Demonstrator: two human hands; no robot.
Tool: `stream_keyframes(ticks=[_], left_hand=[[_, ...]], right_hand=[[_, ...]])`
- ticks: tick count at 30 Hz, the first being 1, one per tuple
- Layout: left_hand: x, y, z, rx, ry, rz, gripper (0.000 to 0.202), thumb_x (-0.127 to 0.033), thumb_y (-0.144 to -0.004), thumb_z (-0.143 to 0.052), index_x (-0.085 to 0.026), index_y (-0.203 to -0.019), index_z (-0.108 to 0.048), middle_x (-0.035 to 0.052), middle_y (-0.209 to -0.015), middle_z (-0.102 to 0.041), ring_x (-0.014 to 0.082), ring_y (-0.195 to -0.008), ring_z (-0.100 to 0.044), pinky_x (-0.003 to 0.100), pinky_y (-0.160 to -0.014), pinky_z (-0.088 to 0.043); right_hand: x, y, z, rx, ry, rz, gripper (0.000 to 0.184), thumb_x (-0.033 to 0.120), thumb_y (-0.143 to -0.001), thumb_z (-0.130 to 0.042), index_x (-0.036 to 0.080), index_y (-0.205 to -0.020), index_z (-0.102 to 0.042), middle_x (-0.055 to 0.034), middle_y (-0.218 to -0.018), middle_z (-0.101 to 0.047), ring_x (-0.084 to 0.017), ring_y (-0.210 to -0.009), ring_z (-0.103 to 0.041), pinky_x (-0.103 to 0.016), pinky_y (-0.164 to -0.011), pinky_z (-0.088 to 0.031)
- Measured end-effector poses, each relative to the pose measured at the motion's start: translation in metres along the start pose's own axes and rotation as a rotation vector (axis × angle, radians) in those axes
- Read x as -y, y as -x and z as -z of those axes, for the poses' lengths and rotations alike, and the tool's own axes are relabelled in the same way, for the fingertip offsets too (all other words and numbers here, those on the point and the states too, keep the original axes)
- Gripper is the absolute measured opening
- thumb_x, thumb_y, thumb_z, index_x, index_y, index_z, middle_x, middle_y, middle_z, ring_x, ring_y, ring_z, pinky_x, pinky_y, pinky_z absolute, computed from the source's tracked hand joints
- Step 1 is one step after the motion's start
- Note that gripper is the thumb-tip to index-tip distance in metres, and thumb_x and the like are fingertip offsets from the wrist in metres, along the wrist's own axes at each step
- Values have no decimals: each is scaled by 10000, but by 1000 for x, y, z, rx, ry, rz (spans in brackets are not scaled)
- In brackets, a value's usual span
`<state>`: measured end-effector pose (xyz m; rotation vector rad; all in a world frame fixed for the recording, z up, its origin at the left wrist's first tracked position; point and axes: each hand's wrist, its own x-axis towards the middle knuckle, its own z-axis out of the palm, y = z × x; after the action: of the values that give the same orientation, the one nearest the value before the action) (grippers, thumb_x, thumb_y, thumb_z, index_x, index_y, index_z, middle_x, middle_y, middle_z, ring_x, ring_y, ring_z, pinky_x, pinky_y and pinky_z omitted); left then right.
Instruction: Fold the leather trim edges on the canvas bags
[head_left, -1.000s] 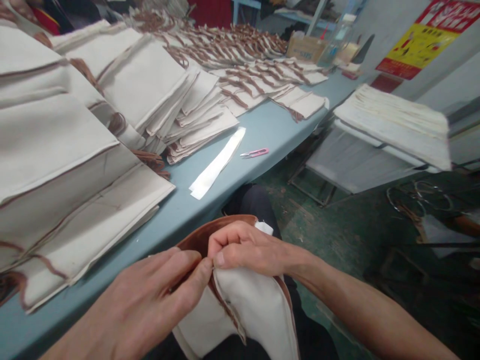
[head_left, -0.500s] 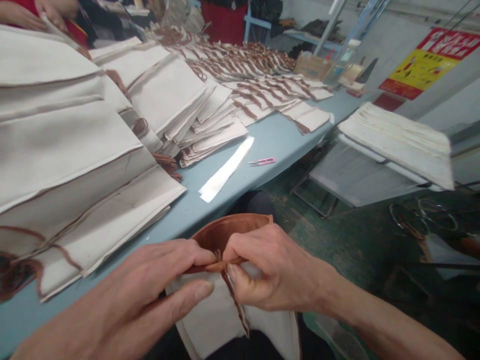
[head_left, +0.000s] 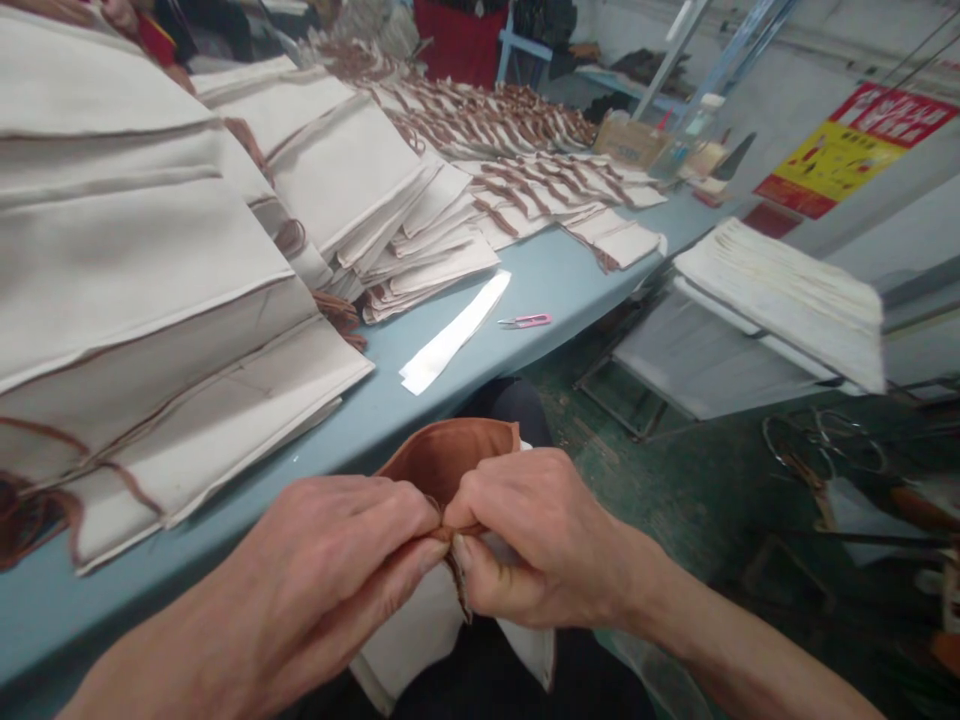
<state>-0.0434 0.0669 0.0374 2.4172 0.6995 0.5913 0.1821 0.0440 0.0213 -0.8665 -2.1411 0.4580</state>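
Note:
My left hand [head_left: 315,580] and my right hand [head_left: 532,540] meet over my lap, both pinched on a cream cloth pouch with a brown lining [head_left: 446,462]. The thumbs and forefingers grip the brown rim where it bunches between them. The cream body of the pouch hangs down below my hands [head_left: 409,640]. A pink thread snipper [head_left: 526,321] lies on the blue table [head_left: 540,270] beyond, next to a white strip of fabric [head_left: 454,335].
Tall stacks of cream pouches [head_left: 150,270] fill the left of the table, with rows of brown-trimmed ones [head_left: 517,150] farther back. A pile of white cloth on a rack [head_left: 780,290] stands at the right. A cardboard box [head_left: 628,140] sits at the far end.
My hands have closed together on the pouch's brown rim, and the cream body has dropped lower beneath them. The view has shifted slightly.

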Motion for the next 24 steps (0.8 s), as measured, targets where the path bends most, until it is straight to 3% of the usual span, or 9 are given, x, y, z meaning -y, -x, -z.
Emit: stream_keyframes(ticks=[3,6,9,13,17,20,24], left_hand=[[-1,2,-10,-21,55,-46,301,-111,-1015,-524,-234,-749,-453,-82,-636,-473,91,-542,-441,270,-525,-319],[2,3,-21,-73,194,-20,337,-88,-995,-512,-233,-715,-392,-97,-607,-367,80,-508,-342,259,-498,-277],[6,5,-21,-35,258,47,329,-134,-1042,-503,-225,-727,-490,-80,-625,-472,84,-533,-441,229,-508,-346],[7,13,-10,31,202,119,232,-194,-1101,-510,-240,-912,-637,-58,-778,-655,104,-670,-604,210,-634,-451],[5,18,-8,25,97,115,195,-194,-1110,-513,-257,-975,-639,-46,-834,-663,136,-730,-606,249,-683,-442],[5,14,-12,-5,38,37,209,-182,-1110,-497,-243,-948,-614,-36,-812,-655,158,-716,-572,296,-698,-417],[10,9,-9,-45,33,5,223,-179,-1089,-551,-232,-874,-578,-43,-751,-623,153,-709,-548,295,-716,-415]], right_hand=[[6,1,-3,-34,-38,16,163,102,-836,-520,225,-730,-534,46,-599,-618,-103,-525,-537,-263,-536,-370],[7,4,-8,-49,-112,-49,156,108,-834,-530,226,-734,-520,54,-597,-616,-94,-517,-532,-242,-518,-367],[3,8,-13,-47,-170,-124,143,114,-831,-542,224,-741,-533,60,-607,-607,-91,-514,-516,-233,-518,-362],[-2,10,-8,53,-248,-188,132,126,-894,-583,207,-790,-593,49,-686,-650,-95,-575,-538,-229,-585,-396],[-5,5,5,204,-339,-234,98,177,-955,-594,186,-868,-637,19,-791,-689,-117,-692,-608,-244,-685,-433],[-9,-3,8,308,-356,-289,248,283,-1033,-584,189,-805,-609,50,-710,-590,-104,-636,-532,-248,-630,-359],[-16,-9,0,336,-488,-259,435,456,-1044,-631,199,-708,-529,77,-622,-453,-89,-567,-431,-240,-551,-288]])
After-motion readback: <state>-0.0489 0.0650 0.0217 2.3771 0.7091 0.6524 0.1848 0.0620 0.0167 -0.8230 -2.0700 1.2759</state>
